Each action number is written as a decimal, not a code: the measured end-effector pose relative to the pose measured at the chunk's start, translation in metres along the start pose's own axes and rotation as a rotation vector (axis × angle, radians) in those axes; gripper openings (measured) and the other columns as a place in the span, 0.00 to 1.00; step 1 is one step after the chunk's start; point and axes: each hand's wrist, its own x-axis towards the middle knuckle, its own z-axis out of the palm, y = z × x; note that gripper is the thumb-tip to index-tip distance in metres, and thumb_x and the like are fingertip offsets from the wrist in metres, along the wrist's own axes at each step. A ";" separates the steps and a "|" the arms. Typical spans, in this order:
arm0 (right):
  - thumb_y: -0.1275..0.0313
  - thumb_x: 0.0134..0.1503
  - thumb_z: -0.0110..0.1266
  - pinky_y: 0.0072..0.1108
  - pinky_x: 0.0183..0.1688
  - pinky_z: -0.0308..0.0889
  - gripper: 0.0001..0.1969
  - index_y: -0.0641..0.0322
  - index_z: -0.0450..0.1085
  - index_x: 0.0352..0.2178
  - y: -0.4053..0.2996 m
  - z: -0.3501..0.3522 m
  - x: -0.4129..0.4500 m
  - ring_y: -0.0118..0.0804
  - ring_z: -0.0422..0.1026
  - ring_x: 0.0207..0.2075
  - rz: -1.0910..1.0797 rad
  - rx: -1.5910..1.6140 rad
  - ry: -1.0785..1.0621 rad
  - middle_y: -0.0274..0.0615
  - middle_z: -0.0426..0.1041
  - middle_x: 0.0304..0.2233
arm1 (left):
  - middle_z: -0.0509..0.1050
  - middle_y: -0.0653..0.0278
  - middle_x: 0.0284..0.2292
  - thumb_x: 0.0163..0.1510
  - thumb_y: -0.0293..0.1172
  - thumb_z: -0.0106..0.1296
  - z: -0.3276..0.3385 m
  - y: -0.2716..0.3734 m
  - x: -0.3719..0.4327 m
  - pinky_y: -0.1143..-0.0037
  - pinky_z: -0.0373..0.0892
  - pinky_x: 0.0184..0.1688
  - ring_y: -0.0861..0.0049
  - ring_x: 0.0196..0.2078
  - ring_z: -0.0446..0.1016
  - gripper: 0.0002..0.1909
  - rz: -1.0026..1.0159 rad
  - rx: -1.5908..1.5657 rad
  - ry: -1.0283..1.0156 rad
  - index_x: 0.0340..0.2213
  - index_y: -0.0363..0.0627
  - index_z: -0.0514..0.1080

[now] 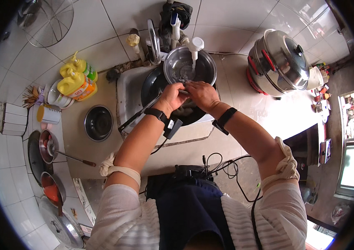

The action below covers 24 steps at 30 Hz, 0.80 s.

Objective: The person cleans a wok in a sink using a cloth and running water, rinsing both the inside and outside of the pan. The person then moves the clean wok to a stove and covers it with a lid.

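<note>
Water runs from a white plastic tap (pixel 195 47) into a steel bowl (pixel 171 59) that rests over a dark wok (pixel 150 84) in the sink (pixel 127 89). My left hand (pixel 176 96) and my right hand (pixel 202 95) meet at the bowl's near rim. A thin, light-coloured piece shows between the fingers of both hands; what it is cannot be told. A dark wok handle (pixel 138 117) passes under my left forearm. Something pale, partly hidden by my hands, lies in the wok below them.
A dark-looking metal bowl (pixel 98 123) stands left of the sink, with yellow detergent bottles (pixel 78 89) behind it. A large steel steamer pot (pixel 277 64) stands at the right. A ladle (pixel 75 157) juts over the counter's left part. Black cables (pixel 231 165) hang near my waist.
</note>
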 end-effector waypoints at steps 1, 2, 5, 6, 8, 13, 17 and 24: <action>0.70 0.43 0.49 0.27 0.47 0.61 0.14 0.62 0.67 0.34 0.007 -0.002 -0.004 0.37 0.67 0.44 -0.003 0.002 -0.004 0.41 0.69 0.41 | 0.68 0.53 0.28 0.42 0.19 0.41 -0.004 0.003 0.001 0.65 0.68 0.40 0.62 0.32 0.69 0.05 0.034 0.032 -0.016 0.25 0.32 0.64; 0.70 0.43 0.48 0.26 0.46 0.62 0.11 0.62 0.68 0.31 0.019 -0.006 -0.006 0.38 0.68 0.42 -0.127 -0.075 0.055 0.42 0.70 0.38 | 0.68 0.53 0.29 0.42 0.19 0.41 -0.010 0.013 -0.001 0.65 0.68 0.40 0.62 0.32 0.69 0.06 0.033 0.095 -0.018 0.26 0.32 0.64; 0.70 0.44 0.47 0.25 0.45 0.62 0.09 0.61 0.68 0.28 0.037 -0.021 -0.013 0.40 0.70 0.39 -0.229 -0.200 0.126 0.43 0.71 0.34 | 0.69 0.52 0.29 0.41 0.18 0.40 0.016 0.024 -0.015 0.65 0.68 0.39 0.61 0.33 0.69 0.06 -0.070 0.173 -0.004 0.25 0.31 0.65; 0.69 0.44 0.47 0.26 0.46 0.61 0.09 0.60 0.68 0.28 0.021 -0.017 -0.001 0.39 0.68 0.41 -0.040 -0.147 -0.115 0.44 0.70 0.36 | 0.69 0.53 0.29 0.40 0.18 0.40 0.005 0.013 -0.007 0.66 0.68 0.39 0.62 0.32 0.69 0.06 0.019 0.055 0.074 0.24 0.31 0.65; 0.70 0.45 0.46 0.26 0.48 0.59 0.10 0.60 0.69 0.28 -0.006 -0.006 0.005 0.38 0.66 0.44 0.048 -0.012 -0.188 0.44 0.68 0.39 | 0.65 0.55 0.24 0.39 0.15 0.41 -0.022 -0.001 0.010 0.67 0.68 0.36 0.64 0.29 0.68 0.03 0.052 -0.144 0.129 0.19 0.34 0.64; 0.70 0.44 0.46 0.26 0.46 0.61 0.10 0.60 0.69 0.28 0.042 -0.015 -0.015 0.36 0.66 0.42 -0.249 -0.271 0.046 0.42 0.69 0.37 | 0.68 0.53 0.26 0.38 0.16 0.42 -0.015 0.031 -0.004 0.65 0.69 0.37 0.61 0.33 0.69 0.04 0.032 0.166 0.014 0.20 0.34 0.66; 0.71 0.44 0.46 0.26 0.45 0.61 0.08 0.61 0.69 0.27 0.022 -0.003 -0.005 0.37 0.68 0.39 -0.129 -0.295 -0.076 0.43 0.70 0.35 | 0.69 0.48 0.32 0.43 0.22 0.42 -0.011 -0.010 0.009 0.61 0.66 0.44 0.56 0.38 0.68 0.09 -0.002 -0.087 0.065 0.29 0.29 0.66; 0.71 0.44 0.46 0.26 0.43 0.63 0.09 0.61 0.68 0.28 0.043 -0.024 -0.017 0.40 0.68 0.41 -0.190 -0.479 -0.093 0.44 0.69 0.36 | 0.69 0.47 0.36 0.46 0.21 0.41 -0.006 0.016 0.009 0.62 0.66 0.45 0.59 0.39 0.69 0.10 -0.029 0.090 0.031 0.31 0.26 0.66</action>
